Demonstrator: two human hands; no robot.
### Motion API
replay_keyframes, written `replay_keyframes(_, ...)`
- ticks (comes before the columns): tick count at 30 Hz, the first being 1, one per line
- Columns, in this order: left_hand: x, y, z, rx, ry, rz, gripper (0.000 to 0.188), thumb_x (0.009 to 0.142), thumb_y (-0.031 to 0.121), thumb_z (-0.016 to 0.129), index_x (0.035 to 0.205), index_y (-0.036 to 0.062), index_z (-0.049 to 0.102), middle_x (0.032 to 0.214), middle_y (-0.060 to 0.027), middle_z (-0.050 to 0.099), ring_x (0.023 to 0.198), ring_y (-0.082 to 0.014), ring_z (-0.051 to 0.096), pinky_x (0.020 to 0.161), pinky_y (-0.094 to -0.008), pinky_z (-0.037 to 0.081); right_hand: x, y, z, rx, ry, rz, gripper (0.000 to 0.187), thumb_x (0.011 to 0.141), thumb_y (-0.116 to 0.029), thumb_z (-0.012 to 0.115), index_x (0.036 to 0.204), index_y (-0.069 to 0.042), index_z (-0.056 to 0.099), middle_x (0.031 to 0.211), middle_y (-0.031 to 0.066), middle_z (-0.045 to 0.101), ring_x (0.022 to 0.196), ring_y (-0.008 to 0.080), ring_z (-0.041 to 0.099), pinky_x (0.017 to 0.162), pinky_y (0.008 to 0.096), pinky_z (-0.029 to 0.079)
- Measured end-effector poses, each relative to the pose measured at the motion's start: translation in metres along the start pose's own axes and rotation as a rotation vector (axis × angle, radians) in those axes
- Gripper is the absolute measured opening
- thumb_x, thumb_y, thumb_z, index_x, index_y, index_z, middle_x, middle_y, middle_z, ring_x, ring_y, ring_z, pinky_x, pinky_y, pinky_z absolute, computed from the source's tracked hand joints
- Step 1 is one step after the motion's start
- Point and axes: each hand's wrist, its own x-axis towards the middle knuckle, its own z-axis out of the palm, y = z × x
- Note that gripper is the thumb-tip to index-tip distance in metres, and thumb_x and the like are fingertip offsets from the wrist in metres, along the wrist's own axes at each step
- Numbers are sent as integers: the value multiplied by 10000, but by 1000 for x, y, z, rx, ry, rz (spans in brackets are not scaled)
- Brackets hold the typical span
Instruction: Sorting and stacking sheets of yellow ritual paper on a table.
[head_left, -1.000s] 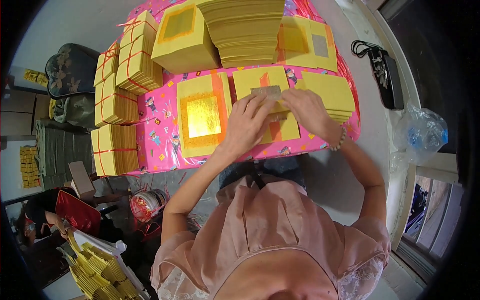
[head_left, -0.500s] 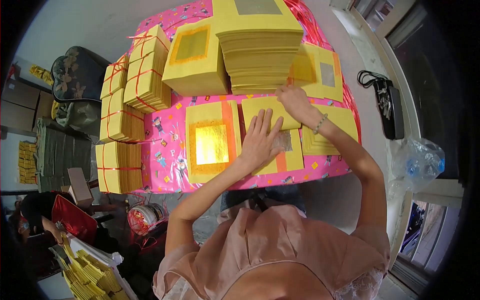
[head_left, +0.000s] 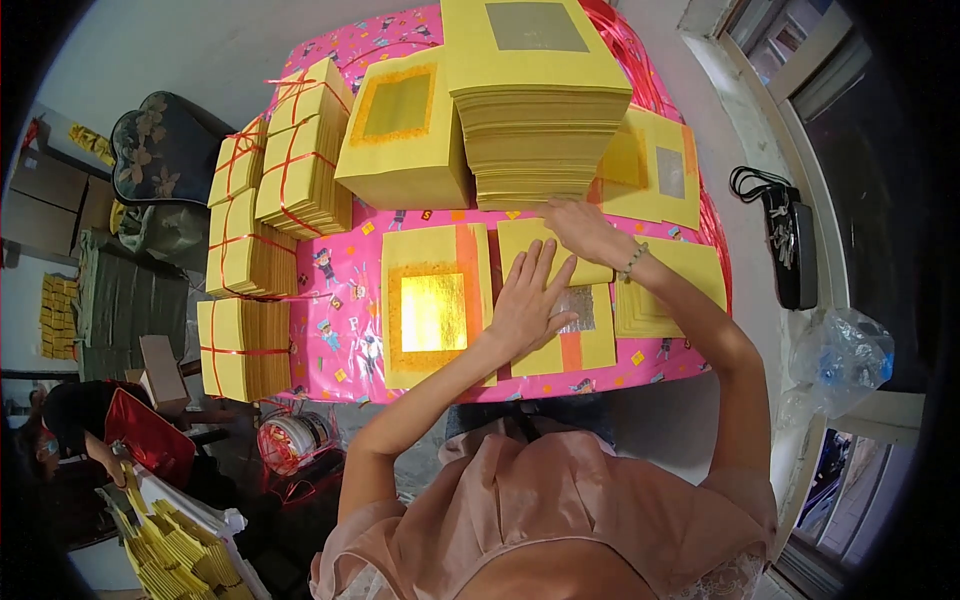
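A yellow paper sheet lies folded in front of me, its upper flap over a lower part with a silver foil patch and an orange strip. My left hand rests flat on it, fingers spread. At the flap's far edge, my right hand, a beaded bracelet on its wrist, has its fingers bent and pressed together on the paper; the fingertips are partly hidden. Beside my left hand lies a yellow sheet with a gold foil square. On the right sits a low pile of folded yellow sheets.
Behind my hands rises a tall stack of yellow paper, next to another stack. Bundles tied with red string line the left of the pink patterned tablecloth. A person is at lower left, near a red chair.
My right hand has moved from the tall stack's base toward me, onto the folded sheet's flap. My left hand stays flat on the sheet. The view has shifted slightly.
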Motion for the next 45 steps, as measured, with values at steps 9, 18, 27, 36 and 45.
replay_keyframes(9, 3, -2, 4, -33, -17, 20, 840, 904, 556, 577, 1543, 98, 281, 1551, -282, 254, 1437, -456, 242, 1177, -536, 216, 1, 5, 2, -31, -118, 36, 345, 933, -132, 474, 1241, -18, 577, 1220, 220, 606, 1130, 396, 594, 913, 472, 500)
replay_keyframes(18, 1, -8, 2, -3, -57, -42, 852, 904, 550, 578, 1548, 91, 262, 1561, -278, 236, 1446, -464, 219, 1183, -539, 204, 16, -4, -6, -41, -173, 73, 327, 943, -147, 491, 1225, -12, 588, 1194, 231, 609, 1098, 409, 597, 916, 482, 490)
replay_keyframes(27, -2, -3, 14, -140, -145, -65, 961, 856, 629, 580, 1550, 56, 243, 1590, -299, 141, 1480, -476, 96, 1210, -540, 108, -55, -57, -28, -41, 178, 168, 243, 825, -23, 585, 1055, 17, 518, 1015, 236, 588, 988, 423, 605, 793, 497, 504)
replay_keyframes(36, -2, 4, 26, -156, -127, -10, 1018, 833, 673, 566, 1553, 36, 232, 1597, -307, 110, 1486, -485, 50, 1207, -556, 82, -102, -50, 10, 117, -44, 353, 267, 861, -68, 550, 1092, 56, 501, 1064, 309, 577, 1032, 462, 588, 842, 528, 490)
replay_keyframes(45, 4, -25, 30, -16, -121, -43, 1003, 813, 678, 591, 1577, 155, 209, 1601, -289, 119, 1480, -495, 78, 1173, -635, 84, -78, -38, 19, 237, 24, 337, 269, 822, -117, 636, 956, 92, 534, 975, 327, 570, 960, 490, 562, 807, 517, 469)
